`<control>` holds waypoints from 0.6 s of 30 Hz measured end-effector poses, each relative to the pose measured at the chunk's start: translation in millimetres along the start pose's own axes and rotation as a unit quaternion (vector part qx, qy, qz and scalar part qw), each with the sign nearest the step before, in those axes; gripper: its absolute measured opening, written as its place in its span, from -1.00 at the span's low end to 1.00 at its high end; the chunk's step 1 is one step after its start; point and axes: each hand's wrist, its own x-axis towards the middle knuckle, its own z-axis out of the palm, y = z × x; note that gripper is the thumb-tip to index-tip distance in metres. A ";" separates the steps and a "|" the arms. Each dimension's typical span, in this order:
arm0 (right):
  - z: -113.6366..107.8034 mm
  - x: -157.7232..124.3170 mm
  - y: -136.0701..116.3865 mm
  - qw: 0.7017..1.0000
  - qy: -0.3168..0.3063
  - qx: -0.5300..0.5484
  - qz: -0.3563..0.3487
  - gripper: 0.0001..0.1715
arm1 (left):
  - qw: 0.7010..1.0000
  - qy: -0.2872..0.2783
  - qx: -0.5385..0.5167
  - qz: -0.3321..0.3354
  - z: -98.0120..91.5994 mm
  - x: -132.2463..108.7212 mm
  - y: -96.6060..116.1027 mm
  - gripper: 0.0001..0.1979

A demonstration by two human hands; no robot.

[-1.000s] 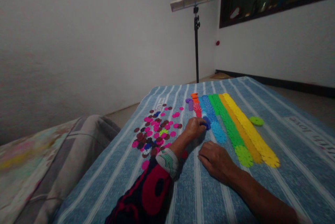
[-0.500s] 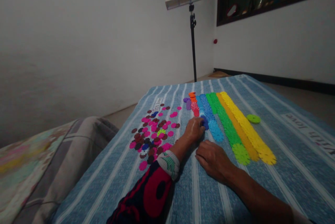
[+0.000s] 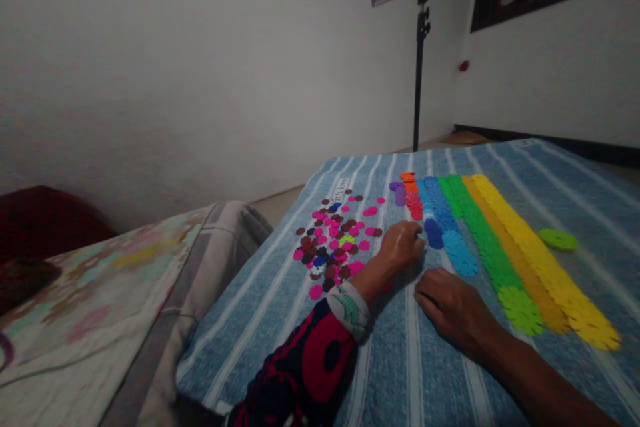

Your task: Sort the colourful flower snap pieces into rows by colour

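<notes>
The blue striped blanket point(image 3: 450, 374) on the bed now sits further right, your view having swung left since a second ago; your left hand point(image 3: 403, 247) has let go of the dark blue disc point(image 3: 433, 234), now lying just beside its loosely curled fingers; pink and brown discs point(image 3: 333, 247) lie scattered left of it; your right hand point(image 3: 453, 307) rests flat and open, near the colour rows point(image 3: 505, 240).

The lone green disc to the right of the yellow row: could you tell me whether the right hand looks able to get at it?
Probably yes. The right hand rests flat on the striped cloth, holding nothing, and the green disc lies in the open. Only the flat coloured rows lie between, so the hand would reach over them.
</notes>
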 end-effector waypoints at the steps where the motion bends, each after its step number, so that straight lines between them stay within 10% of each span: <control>1: 0.2 -0.3 0.4 1.000 -0.002 0.001 -0.003 -0.78 | 1.000 0.000 0.009 -0.002 -10.6 -7.5 -5.5 -0.78; 9: -0.1 -1.7 0.3 1.000 -0.002 -0.007 -0.013 -0.77 | 0.973 -0.056 0.146 -0.167 -109.5 -78.6 -79.3 -0.84; 18: 3.3 -4.3 2.7 1.000 -0.009 -0.015 -0.011 -0.75 | 0.982 -0.084 0.131 -0.110 -104.2 -109.1 -91.0 -0.73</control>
